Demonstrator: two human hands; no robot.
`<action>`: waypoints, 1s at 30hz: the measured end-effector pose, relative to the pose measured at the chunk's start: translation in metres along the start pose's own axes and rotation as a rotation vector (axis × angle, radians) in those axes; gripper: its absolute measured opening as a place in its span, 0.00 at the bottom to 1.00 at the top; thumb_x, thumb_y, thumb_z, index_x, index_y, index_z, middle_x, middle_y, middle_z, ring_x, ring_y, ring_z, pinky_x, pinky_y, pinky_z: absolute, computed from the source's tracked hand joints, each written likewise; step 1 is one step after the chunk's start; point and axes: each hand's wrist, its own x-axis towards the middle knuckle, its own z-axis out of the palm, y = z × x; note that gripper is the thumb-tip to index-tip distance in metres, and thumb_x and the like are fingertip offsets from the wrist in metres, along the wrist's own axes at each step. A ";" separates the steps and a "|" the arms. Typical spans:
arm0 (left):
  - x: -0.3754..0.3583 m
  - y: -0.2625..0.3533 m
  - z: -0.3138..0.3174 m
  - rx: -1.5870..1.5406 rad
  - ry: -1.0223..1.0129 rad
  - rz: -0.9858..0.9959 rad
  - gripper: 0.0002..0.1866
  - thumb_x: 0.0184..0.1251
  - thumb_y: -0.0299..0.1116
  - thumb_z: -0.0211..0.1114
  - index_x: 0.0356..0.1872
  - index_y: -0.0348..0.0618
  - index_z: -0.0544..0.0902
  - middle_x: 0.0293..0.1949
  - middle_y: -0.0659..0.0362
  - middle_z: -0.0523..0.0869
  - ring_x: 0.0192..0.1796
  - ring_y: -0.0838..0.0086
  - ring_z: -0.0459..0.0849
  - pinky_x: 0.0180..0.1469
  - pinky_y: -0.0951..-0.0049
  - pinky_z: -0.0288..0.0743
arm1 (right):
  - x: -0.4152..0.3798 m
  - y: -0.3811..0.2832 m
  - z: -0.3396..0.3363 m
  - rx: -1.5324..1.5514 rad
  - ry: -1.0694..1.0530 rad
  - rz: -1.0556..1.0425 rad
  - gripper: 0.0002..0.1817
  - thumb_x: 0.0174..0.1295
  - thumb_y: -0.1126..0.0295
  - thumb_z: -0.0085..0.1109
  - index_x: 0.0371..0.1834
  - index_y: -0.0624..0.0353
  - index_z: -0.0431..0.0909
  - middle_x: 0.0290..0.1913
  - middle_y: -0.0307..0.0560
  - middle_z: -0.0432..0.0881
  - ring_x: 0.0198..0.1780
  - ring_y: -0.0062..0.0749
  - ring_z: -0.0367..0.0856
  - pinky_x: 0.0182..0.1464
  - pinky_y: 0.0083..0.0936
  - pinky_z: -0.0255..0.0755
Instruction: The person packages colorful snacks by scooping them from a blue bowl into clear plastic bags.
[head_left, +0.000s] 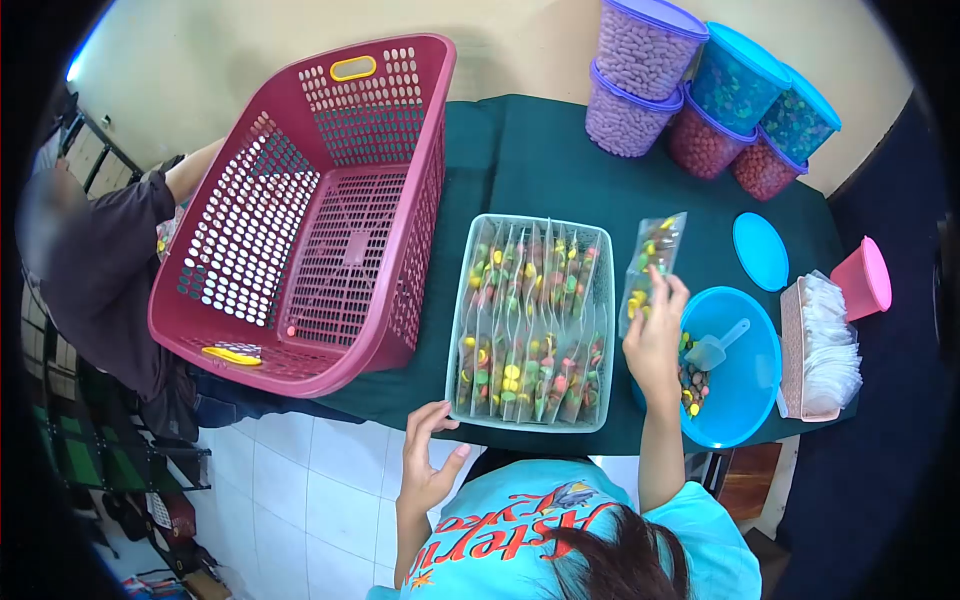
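My right hand (655, 335) grips a clear plastic packet of coloured candies (654, 250), raised between the tray and the blue bowl. Fingers apart, my left hand (428, 468) rests by the lower left corner of the pale green tray (530, 427), with its fingertips at the rim. Rows of similar candy packets (535, 370) stand on edge inside the tray. To the right, a blue bowl (768, 360) holds loose coloured candies (692, 388) and a translucent scoop (712, 352). My right forearm passes in front of the bowl's left edge.
A large maroon basket (430, 200) stands left, with another person's dark sleeve (125, 225) beyond it. Several candy tubs (650, 50) are stacked at the back right. A blue lid (760, 250), pink cup (862, 280) and small pink basket (790, 345) of clear bags (828, 345) lie right.
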 end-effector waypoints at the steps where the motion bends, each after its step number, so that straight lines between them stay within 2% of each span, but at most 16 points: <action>1: 0.003 -0.001 0.002 0.002 0.000 0.000 0.26 0.49 0.26 0.63 0.53 0.37 0.68 0.51 0.50 0.68 0.43 0.68 0.76 0.47 0.71 0.69 | 0.000 0.006 0.009 0.058 -0.088 0.040 0.29 0.46 0.88 0.44 0.57 0.66 0.58 0.54 0.63 0.57 0.51 0.55 0.66 0.51 0.35 0.64; 2: 0.006 -0.002 0.004 0.007 0.009 -0.014 0.26 0.49 0.26 0.63 0.53 0.37 0.68 0.51 0.50 0.67 0.43 0.68 0.76 0.47 0.70 0.68 | 0.001 0.012 0.017 0.115 -0.176 0.078 0.30 0.45 0.88 0.44 0.57 0.67 0.57 0.54 0.64 0.57 0.52 0.58 0.65 0.52 0.37 0.63; 3: 0.009 -0.004 0.006 0.011 0.020 -0.026 0.26 0.49 0.25 0.62 0.53 0.37 0.68 0.51 0.51 0.67 0.43 0.68 0.76 0.47 0.70 0.68 | 0.001 0.015 0.023 0.105 -0.222 0.070 0.29 0.48 0.86 0.44 0.58 0.65 0.58 0.55 0.63 0.57 0.53 0.56 0.65 0.51 0.35 0.64; 6: 0.020 -0.003 0.011 0.027 0.035 -0.028 0.26 0.49 0.25 0.62 0.53 0.37 0.68 0.51 0.51 0.67 0.43 0.68 0.75 0.48 0.70 0.68 | 0.003 0.015 0.032 0.148 -0.242 0.136 0.28 0.47 0.87 0.44 0.57 0.68 0.58 0.54 0.66 0.56 0.53 0.58 0.64 0.52 0.38 0.63; 8: 0.026 -0.002 0.014 0.038 0.038 -0.037 0.26 0.49 0.25 0.62 0.53 0.37 0.68 0.51 0.51 0.67 0.44 0.67 0.75 0.48 0.70 0.68 | 0.001 0.022 0.044 0.136 -0.219 0.132 0.28 0.48 0.86 0.44 0.57 0.66 0.59 0.55 0.65 0.57 0.53 0.58 0.65 0.51 0.36 0.64; 12: 0.035 -0.005 0.019 0.093 0.037 -0.048 0.26 0.50 0.27 0.62 0.53 0.37 0.68 0.51 0.51 0.67 0.45 0.67 0.74 0.49 0.70 0.67 | -0.006 0.027 0.060 0.223 -0.344 0.227 0.27 0.48 0.85 0.42 0.57 0.67 0.60 0.56 0.66 0.57 0.53 0.58 0.65 0.53 0.38 0.63; 18: 0.045 -0.009 0.024 0.161 0.054 -0.126 0.24 0.52 0.29 0.61 0.52 0.36 0.68 0.51 0.51 0.67 0.50 0.64 0.71 0.53 0.68 0.64 | -0.015 0.037 0.064 0.162 -0.170 0.067 0.25 0.50 0.83 0.41 0.56 0.70 0.60 0.56 0.67 0.61 0.52 0.56 0.66 0.54 0.38 0.61; 20: 0.048 -0.013 0.024 0.197 0.059 -0.131 0.24 0.52 0.29 0.61 0.52 0.36 0.68 0.51 0.51 0.67 0.52 0.64 0.69 0.54 0.68 0.62 | -0.012 0.036 0.057 0.101 -0.400 0.107 0.25 0.50 0.80 0.43 0.56 0.72 0.60 0.58 0.68 0.59 0.48 0.56 0.68 0.52 0.40 0.63; 21: 0.049 -0.015 0.025 0.227 0.066 -0.134 0.24 0.52 0.29 0.61 0.52 0.36 0.68 0.51 0.50 0.67 0.54 0.63 0.68 0.55 0.68 0.61 | -0.014 0.036 0.060 0.075 -0.420 0.119 0.22 0.51 0.77 0.44 0.52 0.73 0.64 0.53 0.66 0.66 0.45 0.54 0.69 0.50 0.41 0.64; 22: 0.050 -0.018 0.025 0.230 0.065 -0.134 0.24 0.52 0.29 0.61 0.52 0.36 0.68 0.51 0.50 0.67 0.54 0.63 0.68 0.55 0.68 0.61 | -0.014 0.035 0.063 0.077 -0.420 0.121 0.22 0.51 0.77 0.44 0.52 0.73 0.64 0.53 0.66 0.66 0.45 0.54 0.69 0.50 0.41 0.64; 24: 0.051 -0.023 0.024 0.272 0.113 -0.140 0.23 0.52 0.29 0.60 0.51 0.36 0.69 0.51 0.50 0.66 0.56 0.62 0.66 0.56 0.68 0.60 | -0.014 0.034 0.069 0.037 -0.523 0.130 0.19 0.53 0.70 0.44 0.46 0.71 0.69 0.50 0.63 0.71 0.44 0.50 0.70 0.47 0.42 0.64; 25: 0.052 -0.021 0.024 0.251 0.127 -0.151 0.23 0.52 0.28 0.60 0.52 0.36 0.68 0.52 0.51 0.66 0.56 0.63 0.66 0.56 0.68 0.59 | -0.011 0.031 0.071 0.018 -0.486 0.161 0.17 0.56 0.66 0.43 0.42 0.69 0.72 0.43 0.59 0.76 0.44 0.48 0.70 0.47 0.39 0.62; 28: 0.053 -0.032 0.022 0.199 0.173 -0.199 0.24 0.53 0.29 0.59 0.53 0.37 0.67 0.53 0.52 0.66 0.56 0.64 0.66 0.57 0.68 0.59 | -0.004 0.028 0.074 0.023 -0.486 0.160 0.19 0.57 0.62 0.44 0.44 0.67 0.72 0.44 0.58 0.76 0.44 0.46 0.70 0.49 0.40 0.59; 29: 0.053 -0.037 0.021 0.169 0.159 -0.218 0.23 0.57 0.29 0.56 0.55 0.38 0.65 0.55 0.54 0.65 0.57 0.65 0.65 0.57 0.67 0.58 | -0.004 0.029 0.073 0.047 -0.523 0.162 0.20 0.58 0.61 0.45 0.45 0.67 0.70 0.51 0.57 0.71 0.49 0.46 0.66 0.52 0.39 0.55; 30: 0.054 -0.046 0.020 0.170 0.154 -0.217 0.23 0.57 0.29 0.56 0.55 0.38 0.65 0.55 0.54 0.65 0.57 0.65 0.65 0.57 0.67 0.58 | -0.008 0.033 0.072 0.047 -0.522 0.167 0.20 0.58 0.61 0.45 0.45 0.67 0.70 0.51 0.57 0.71 0.49 0.46 0.66 0.52 0.39 0.55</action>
